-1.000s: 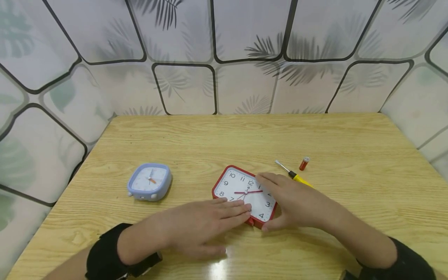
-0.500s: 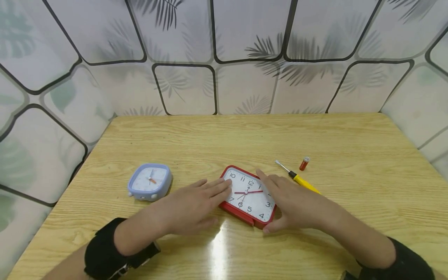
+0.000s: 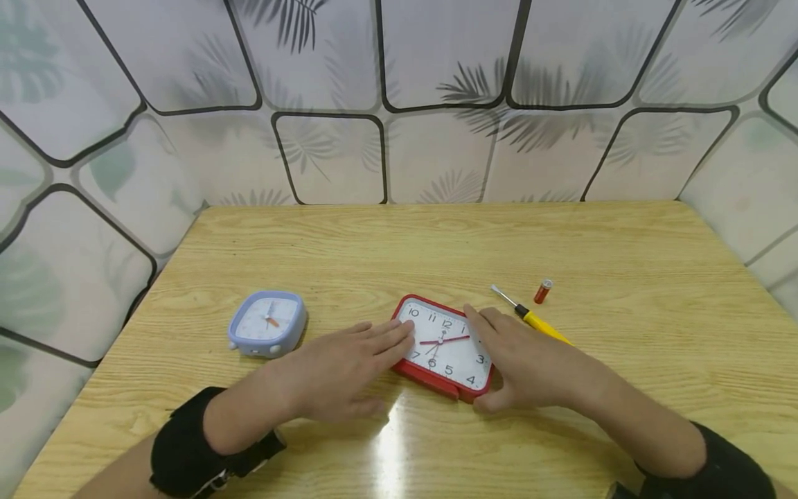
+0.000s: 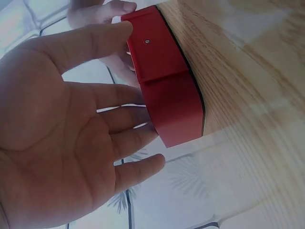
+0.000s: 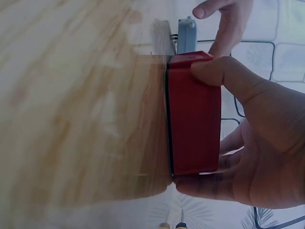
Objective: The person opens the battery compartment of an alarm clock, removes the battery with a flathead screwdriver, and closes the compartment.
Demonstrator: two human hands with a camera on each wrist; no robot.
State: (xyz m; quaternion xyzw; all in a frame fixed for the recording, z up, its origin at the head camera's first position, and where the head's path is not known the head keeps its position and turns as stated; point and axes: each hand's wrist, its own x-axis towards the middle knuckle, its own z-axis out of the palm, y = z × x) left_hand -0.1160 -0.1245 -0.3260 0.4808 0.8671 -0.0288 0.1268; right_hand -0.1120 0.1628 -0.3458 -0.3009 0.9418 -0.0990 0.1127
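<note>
A red square clock [image 3: 445, 355] lies on its back on the wooden table, white dial up. My right hand [image 3: 530, 357] holds its right side, thumb at the near corner and fingers over the far right edge. In the right wrist view the thumb presses the clock's red side wall [image 5: 195, 119]. My left hand [image 3: 349, 367] has its fingers nearly straight, tips over the dial's left edge. The left wrist view shows its thumb close to the red side wall [image 4: 167, 71], which has a small round metal spot.
To the left stands a blue alarm clock [image 3: 267, 324], near the left hand. A yellow-handled screwdriver [image 3: 539, 326] lies just beyond the right hand, partly hidden by it. Beside its tip is a small red battery [image 3: 542, 291]. A patterned curtain [image 3: 436, 152] hangs behind the table [image 3: 374, 256].
My left hand has slid from the dial's lower middle to the clock's left edge. The red clock has turned slightly, its near right corner shifting right, along with my right hand.
</note>
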